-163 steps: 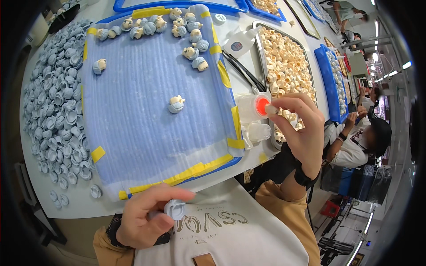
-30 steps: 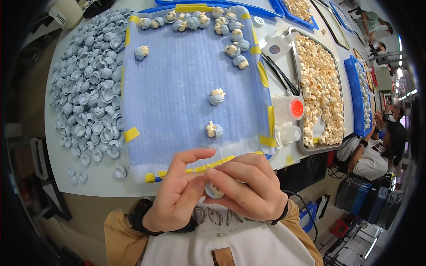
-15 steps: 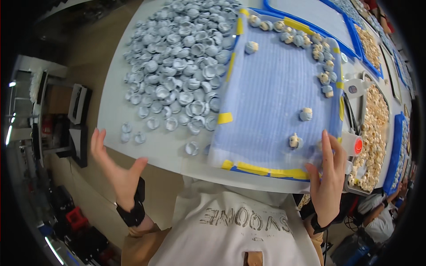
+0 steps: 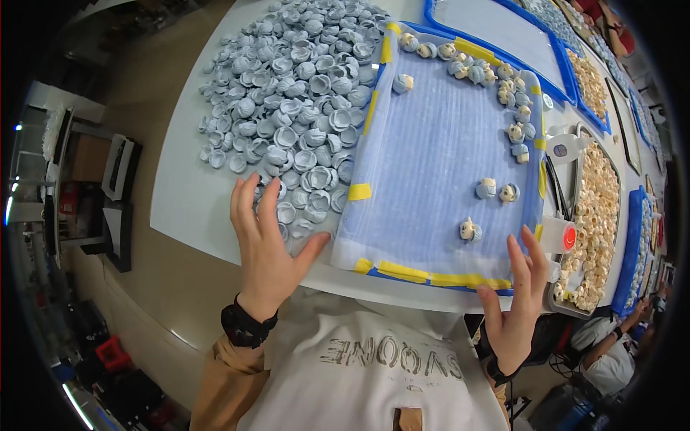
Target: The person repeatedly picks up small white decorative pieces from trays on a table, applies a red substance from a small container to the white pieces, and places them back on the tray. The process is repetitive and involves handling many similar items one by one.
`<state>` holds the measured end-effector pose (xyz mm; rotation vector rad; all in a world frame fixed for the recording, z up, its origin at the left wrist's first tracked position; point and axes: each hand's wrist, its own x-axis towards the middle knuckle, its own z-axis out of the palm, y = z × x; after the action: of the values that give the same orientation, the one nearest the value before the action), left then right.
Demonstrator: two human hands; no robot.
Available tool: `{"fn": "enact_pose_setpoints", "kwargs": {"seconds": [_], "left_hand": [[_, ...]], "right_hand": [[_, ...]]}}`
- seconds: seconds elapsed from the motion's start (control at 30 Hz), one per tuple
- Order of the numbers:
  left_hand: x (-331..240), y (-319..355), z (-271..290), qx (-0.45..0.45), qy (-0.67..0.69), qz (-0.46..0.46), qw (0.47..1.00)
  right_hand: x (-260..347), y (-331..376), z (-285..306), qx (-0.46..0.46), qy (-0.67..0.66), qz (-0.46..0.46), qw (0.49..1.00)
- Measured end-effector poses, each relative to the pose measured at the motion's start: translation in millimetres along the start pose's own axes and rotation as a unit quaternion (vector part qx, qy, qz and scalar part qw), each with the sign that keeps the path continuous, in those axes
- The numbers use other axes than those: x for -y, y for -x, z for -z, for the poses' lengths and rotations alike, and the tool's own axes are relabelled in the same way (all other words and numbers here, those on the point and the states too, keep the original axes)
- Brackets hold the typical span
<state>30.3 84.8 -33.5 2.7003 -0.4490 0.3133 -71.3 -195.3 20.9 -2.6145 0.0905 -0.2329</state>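
Observation:
My left hand (image 4: 269,255) has its fingers spread over the near edge of a heap of pale blue, hollow, shell-like pieces (image 4: 298,93). Nothing shows in its grasp; its fingers hide some of the pieces. At the near right corner of a blue tray (image 4: 424,165), my right hand (image 4: 514,309) is open with fingers apart. A translucent sheet held by yellow tape lines the tray. Small doll heads with blue hair line its far and right sides. Closer to my right hand lie a doll head (image 4: 470,230) and a side-by-side pair (image 4: 486,188).
Right of the tray stand a white bottle with a red end (image 4: 559,235) and a metal tray (image 4: 575,312) of cream-coloured pieces. Dark tweezers (image 4: 557,190) lie between. Another blue-rimmed tray (image 4: 496,21) sits beyond. A co-worker's arm (image 4: 611,341) shows at the far right.
My left hand has moved right, from the table's corner to the heap; the loose pieces near that corner no longer show there. My right hand has drawn back slightly, and a second doll head now shows beside another.

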Motion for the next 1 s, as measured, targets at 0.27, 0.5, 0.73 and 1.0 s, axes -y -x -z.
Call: {"fn": "enact_pose_setpoints", "kwargs": {"seconds": [0.27,0.5,0.73,1.0], "left_hand": [[16,2,-5,-0.094,0.051,0.074,0.991],[38,2,-15,-0.08,-0.011,0.053,0.995],[36,3,-15,-0.114,-0.085,0.053,0.988],[28,2,-16,-0.152,0.044,0.142,0.977]], "right_hand": [[-1,1,-1,0.0,-0.032,0.001,0.999],[-4,2,0,-0.015,-0.049,0.025,0.998],[-41,27,45,-0.225,0.062,-0.078,0.969],[-128,75,73,-0.081,0.124,-0.313,0.938]]}}
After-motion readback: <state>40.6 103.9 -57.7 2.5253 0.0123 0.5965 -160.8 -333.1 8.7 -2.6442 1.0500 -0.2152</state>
